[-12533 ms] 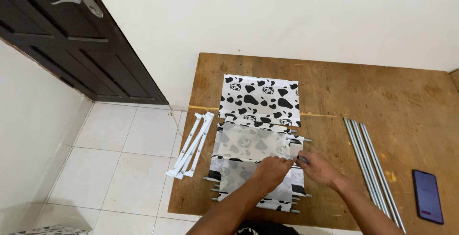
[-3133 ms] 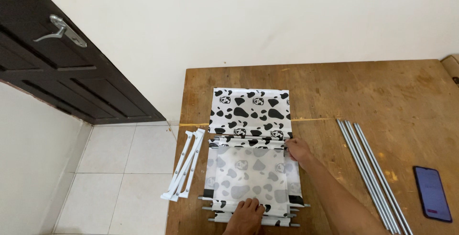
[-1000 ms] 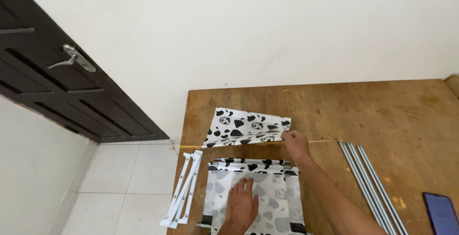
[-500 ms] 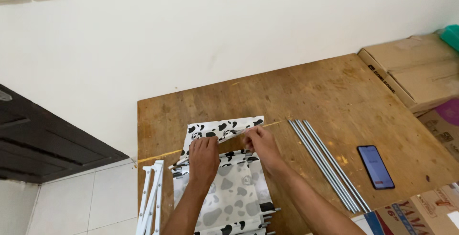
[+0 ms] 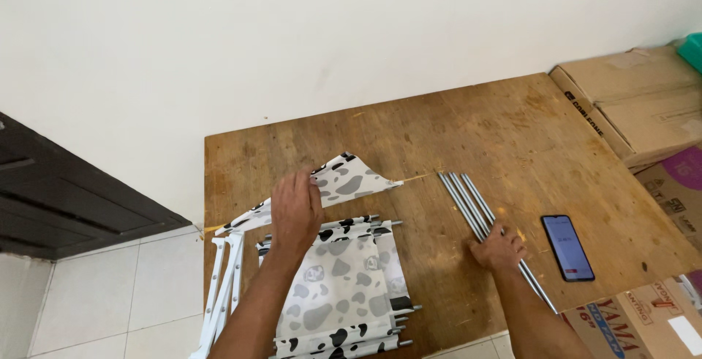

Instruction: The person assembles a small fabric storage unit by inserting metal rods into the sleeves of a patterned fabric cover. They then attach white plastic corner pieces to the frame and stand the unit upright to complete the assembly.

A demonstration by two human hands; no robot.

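Observation:
A cow-patterned black-and-white fabric panel (image 5: 349,182) lies on the wooden board (image 5: 453,132), one flap lifted and folded over. My left hand (image 5: 295,209) rests on that flap, fingers pinching its edge. More stacked panels with metal rods through their hems (image 5: 338,289) lie below it. My right hand (image 5: 499,249) lies on a bundle of thin silver metal rods (image 5: 472,202) to the right, fingers closing over them.
A dark phone (image 5: 567,246) lies right of the rods. White plastic frame pieces (image 5: 223,286) hang over the board's left edge. Cardboard boxes (image 5: 636,103) stand at the right. White tile floor (image 5: 95,293) and a dark door (image 5: 66,198) are at the left.
My right hand left the fabric and moved right onto the metal rods. My left hand stays on the folded flap. The camera view has shifted right.

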